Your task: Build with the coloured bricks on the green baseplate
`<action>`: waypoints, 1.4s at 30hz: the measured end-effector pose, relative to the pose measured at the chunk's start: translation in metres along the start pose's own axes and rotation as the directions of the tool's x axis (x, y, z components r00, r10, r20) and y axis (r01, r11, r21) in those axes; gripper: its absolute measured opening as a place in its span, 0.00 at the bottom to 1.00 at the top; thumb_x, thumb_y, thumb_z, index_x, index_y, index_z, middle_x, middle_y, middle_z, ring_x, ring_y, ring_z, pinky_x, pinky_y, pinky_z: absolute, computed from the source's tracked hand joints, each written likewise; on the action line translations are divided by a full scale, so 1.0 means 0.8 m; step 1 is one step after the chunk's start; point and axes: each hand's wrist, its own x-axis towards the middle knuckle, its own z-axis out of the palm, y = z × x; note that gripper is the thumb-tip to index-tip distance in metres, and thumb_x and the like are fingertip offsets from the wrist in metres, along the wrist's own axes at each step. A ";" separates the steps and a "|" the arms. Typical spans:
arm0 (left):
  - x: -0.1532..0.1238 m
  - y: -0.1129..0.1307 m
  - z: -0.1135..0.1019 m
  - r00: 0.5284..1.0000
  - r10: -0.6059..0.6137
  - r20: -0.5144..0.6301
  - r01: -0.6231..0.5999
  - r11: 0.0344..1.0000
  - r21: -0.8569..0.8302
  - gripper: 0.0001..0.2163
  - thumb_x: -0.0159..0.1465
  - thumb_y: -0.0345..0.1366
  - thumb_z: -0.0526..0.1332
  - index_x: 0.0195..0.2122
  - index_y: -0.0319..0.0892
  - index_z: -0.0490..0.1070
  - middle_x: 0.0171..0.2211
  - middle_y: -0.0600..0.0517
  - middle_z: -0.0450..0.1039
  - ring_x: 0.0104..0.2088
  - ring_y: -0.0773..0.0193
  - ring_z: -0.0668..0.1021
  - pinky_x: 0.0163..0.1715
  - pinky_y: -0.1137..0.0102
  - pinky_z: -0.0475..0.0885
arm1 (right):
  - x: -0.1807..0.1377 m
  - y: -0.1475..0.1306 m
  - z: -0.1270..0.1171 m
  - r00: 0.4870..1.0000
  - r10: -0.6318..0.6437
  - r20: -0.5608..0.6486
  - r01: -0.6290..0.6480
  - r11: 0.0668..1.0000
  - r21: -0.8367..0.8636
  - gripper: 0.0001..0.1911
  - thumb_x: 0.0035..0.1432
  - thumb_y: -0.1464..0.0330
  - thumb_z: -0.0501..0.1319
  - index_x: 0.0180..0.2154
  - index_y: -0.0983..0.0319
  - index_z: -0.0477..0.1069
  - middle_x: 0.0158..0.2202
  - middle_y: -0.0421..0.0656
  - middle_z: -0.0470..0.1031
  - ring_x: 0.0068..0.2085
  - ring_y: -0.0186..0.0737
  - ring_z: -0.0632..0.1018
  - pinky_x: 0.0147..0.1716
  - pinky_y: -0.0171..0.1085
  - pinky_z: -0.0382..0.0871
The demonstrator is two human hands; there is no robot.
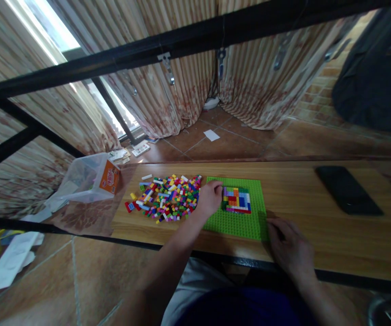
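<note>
A green studded baseplate [239, 230] lies on the wooden table, bearing a low rectangular build of multicoloured toy bricks [238, 200]. My left hand [211, 197] is over the plate's left part, its fingertips pinched together right beside the build's left side. Whatever sits between those fingertips is hidden. Left of that hand spreads a heap of loose toy bricks [171, 197] in many colours. My right hand [292, 246] rests at the table's front edge by the plate's lower right corner, loosely bent with a gap between thumb and fingers. I see no object in it.
A black phone-like slab [348, 189] lies on the right of the wooden table [293, 185]. A clear plastic box [86, 176] with an orange label stands past the table's left end. Black metal bars [141, 52] cross in front of striped curtains [181, 90].
</note>
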 end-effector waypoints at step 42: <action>-0.078 -0.018 -0.044 0.976 -0.023 -0.217 0.143 0.817 0.559 0.08 0.62 0.39 0.62 0.37 0.40 0.74 0.45 0.42 0.72 0.48 0.47 0.71 0.48 0.52 0.68 | 0.002 0.017 0.004 0.973 -0.231 0.016 0.232 0.970 -0.070 0.11 0.63 0.64 0.58 0.42 0.61 0.76 0.46 0.48 0.77 0.46 0.46 0.77 0.46 0.47 0.71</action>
